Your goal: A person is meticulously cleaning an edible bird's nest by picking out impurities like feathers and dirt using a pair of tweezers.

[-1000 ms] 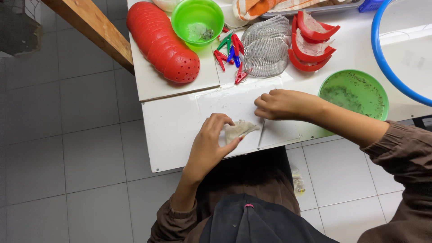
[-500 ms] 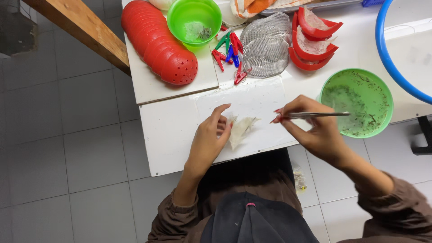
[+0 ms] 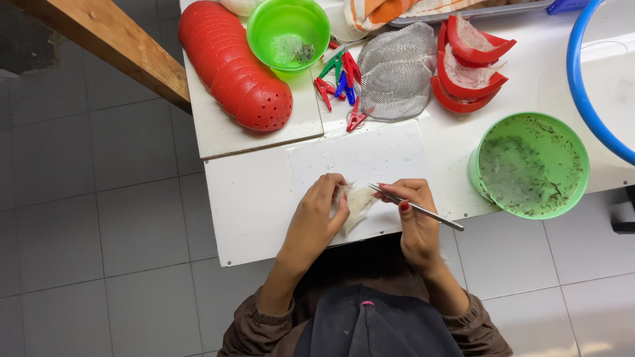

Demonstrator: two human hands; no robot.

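My left hand (image 3: 317, 221) presses a pale, whitish fibrous piece (image 3: 357, 203) against a white board (image 3: 370, 155) on the table. My right hand (image 3: 413, 211) holds thin metal tweezers (image 3: 423, 210), their tip touching the piece's upper edge. The two hands sit close together near the table's front edge. A green bowl of water with dark specks (image 3: 531, 165) stands to the right of my right hand.
A row of red perforated cups (image 3: 231, 63) lies at the back left, beside a smaller green bowl (image 3: 289, 33). Coloured clips (image 3: 338, 82), metal mesh pieces (image 3: 397, 69), red moulds with white pieces (image 3: 466, 63), a blue basin rim (image 3: 582, 86) and a wooden beam (image 3: 106, 43) surround them.
My right hand has come back from over the green bowl to the pale piece, bringing the tweezers with it. My left hand has stayed on the piece.
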